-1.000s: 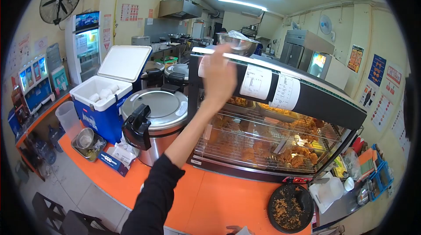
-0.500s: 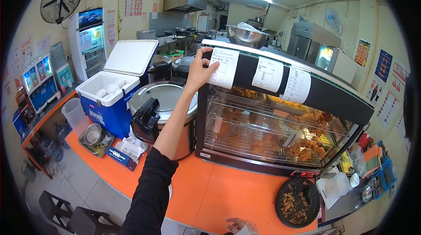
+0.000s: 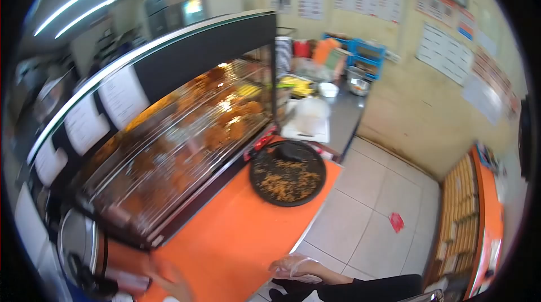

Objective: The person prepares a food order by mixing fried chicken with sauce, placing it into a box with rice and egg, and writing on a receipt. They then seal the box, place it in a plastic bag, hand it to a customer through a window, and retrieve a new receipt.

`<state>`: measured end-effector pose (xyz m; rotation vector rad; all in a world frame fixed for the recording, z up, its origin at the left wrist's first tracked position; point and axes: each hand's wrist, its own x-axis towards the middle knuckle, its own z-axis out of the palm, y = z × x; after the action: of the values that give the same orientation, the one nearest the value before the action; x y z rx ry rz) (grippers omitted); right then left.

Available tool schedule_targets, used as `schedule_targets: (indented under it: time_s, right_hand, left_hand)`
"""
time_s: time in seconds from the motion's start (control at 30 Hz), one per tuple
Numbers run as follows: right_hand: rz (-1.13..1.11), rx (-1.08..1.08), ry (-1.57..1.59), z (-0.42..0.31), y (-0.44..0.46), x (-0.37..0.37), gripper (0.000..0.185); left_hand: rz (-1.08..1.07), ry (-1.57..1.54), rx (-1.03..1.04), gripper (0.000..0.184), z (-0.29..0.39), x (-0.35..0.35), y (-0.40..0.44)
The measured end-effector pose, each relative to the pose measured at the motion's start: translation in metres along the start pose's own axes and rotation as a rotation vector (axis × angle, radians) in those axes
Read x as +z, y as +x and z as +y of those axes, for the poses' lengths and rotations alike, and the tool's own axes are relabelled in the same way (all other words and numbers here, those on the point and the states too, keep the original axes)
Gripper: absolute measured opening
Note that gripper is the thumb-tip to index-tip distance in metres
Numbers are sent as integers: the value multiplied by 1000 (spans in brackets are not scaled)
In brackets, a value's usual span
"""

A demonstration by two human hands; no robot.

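My right hand (image 3: 294, 267), in a clear plastic glove, is over the front edge of the orange counter (image 3: 225, 212); its fingers look curled, and what they may hold is hidden. Low at the left, my left hand (image 3: 172, 279) is smeared by motion above the counter, beside the silver cooker (image 3: 79, 237). Both hands are apart from the glass warmer (image 3: 186, 144), which holds fried food on wire racks. Three paper slips, one of them the rightmost slip (image 3: 123, 94), hang on its black top band. A round black pan (image 3: 287, 173) with brown crumbs sits at the warmer's right end.
Past the pan are a white board (image 3: 307, 121), a white bowl (image 3: 328, 89), a metal bowl (image 3: 359, 84) and blue baskets (image 3: 369, 57). A wooden shelf unit (image 3: 462, 217) stands at the right. Red litter (image 3: 397, 222) lies on the tiled floor.
The view has swung to the right. My left hand has let go of the left paper slip and come down over the counter. More of my gloved right hand and forearm shows.
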<state>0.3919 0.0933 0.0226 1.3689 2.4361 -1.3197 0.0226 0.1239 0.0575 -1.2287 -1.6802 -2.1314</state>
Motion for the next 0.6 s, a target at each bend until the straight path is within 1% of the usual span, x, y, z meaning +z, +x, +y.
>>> schedule_targets:
  time_s: [0.03, 0.1, 0.17, 0.2, 0.27, 0.33, 0.37, 0.4, 0.43, 0.5, 0.6]
  right_hand:
    - [29, 64, -11, 12, -8, 5, 39]
    - [-4, 209, -98, 69, -14, 34, 41]
    - [17, 359, 16, 133, -33, 70, 43]
    - [85, 425, 107, 169, -48, 94, 42]
    - [419, 646, 413, 231, -87, 152, 38]
    - [331, 858, 206, 371, -125, 273, 31]
    - [328, 1001, 318, 367, -157, 290, 31]
    - [365, 1131, 493, 349, -186, 282, 30]
    - [410, 1214, 616, 345, -206, 281, 29]
    - [486, 1304, 770, 346, -233, 270, 28]
    - [579, 1332, 877, 390, -254, 240, 26]
  left_hand:
    - [-174, 34, -90, 47, -10, 15, -52]
    - [-530, 49, -235, 47, -15, 41, -135]
    - [-851, 34, -352, 47, -14, 60, -195]
    - [-977, 22, -395, 47, -13, 66, -214]
    - [-1175, 20, -447, 47, -11, 78, -245]
    - [-1336, 32, -466, 47, -4, 93, -267]
    - [-1404, 44, -464, 47, 0, 102, -277]
    - [-1470, 54, -456, 47, 6, 112, -286]
    - [-1532, 70, -449, 47, 11, 122, -296]
    - [-1636, 113, -437, 47, 25, 145, -315]
    - [-1761, 182, -415, 47, 52, 189, -349]
